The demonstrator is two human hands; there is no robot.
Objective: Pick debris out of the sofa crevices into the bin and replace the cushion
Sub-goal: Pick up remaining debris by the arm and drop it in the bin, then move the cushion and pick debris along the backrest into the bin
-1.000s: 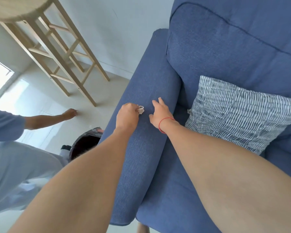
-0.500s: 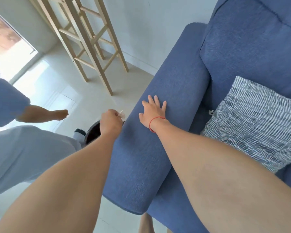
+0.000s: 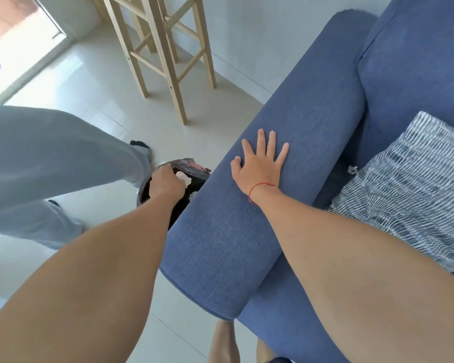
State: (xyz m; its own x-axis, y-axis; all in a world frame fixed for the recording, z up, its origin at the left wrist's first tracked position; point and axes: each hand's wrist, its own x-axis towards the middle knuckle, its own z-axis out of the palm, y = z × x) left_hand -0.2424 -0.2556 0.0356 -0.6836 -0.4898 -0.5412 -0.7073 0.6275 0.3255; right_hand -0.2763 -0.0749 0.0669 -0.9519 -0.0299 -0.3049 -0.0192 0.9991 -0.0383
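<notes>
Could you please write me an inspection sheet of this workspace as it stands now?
Surface: blue fabric sofa armrest, bare but for the right hand.
Job's things: black-lined bin on the floor beside the armrest, white scraps inside; striped grey-white cushion on the seat; small white debris bit in the crevice.
Clutter: nothing seen.
Hands: left hand over the bin, pinching a white scrap; right hand flat, open.
Cables: nothing seen.
Surroundings: pale wooden stool; another person's grey trouser legs.

A pale wooden stool (image 3: 163, 51) is standing on the light tiled floor (image 3: 89, 82) by the white wall (image 3: 260, 30). Another person's grey trouser legs (image 3: 53, 163) are showing at left, with sunlight coming through a doorway (image 3: 13, 35).
</notes>
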